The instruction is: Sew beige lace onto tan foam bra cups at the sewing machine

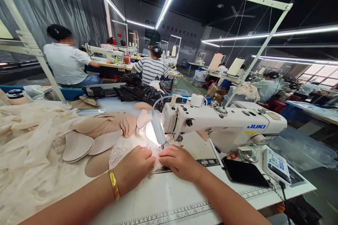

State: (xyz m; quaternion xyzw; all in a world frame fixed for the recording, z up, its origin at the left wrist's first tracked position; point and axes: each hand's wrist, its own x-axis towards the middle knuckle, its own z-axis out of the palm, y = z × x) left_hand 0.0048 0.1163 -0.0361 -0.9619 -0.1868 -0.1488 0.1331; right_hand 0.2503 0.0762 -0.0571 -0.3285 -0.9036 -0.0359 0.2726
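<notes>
1. The pale lace-edged fabric piece lies flat on the white table, right under the needle of the white Juki sewing machine; seam progress is hidden by your fingers.
2. Your left hand and right hand press it flat, fingers loosely curled, pinning rather than clamping.
3. A fan of beige foam cups sits unsewn to your left, so much seems left.
4. A black phone lies to the right.

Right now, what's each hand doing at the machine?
Left hand: curled, pressing down on the lace fabric by the needle; no clear grip.
Right hand: fingers flat on the fabric, holding nothing.
</notes>
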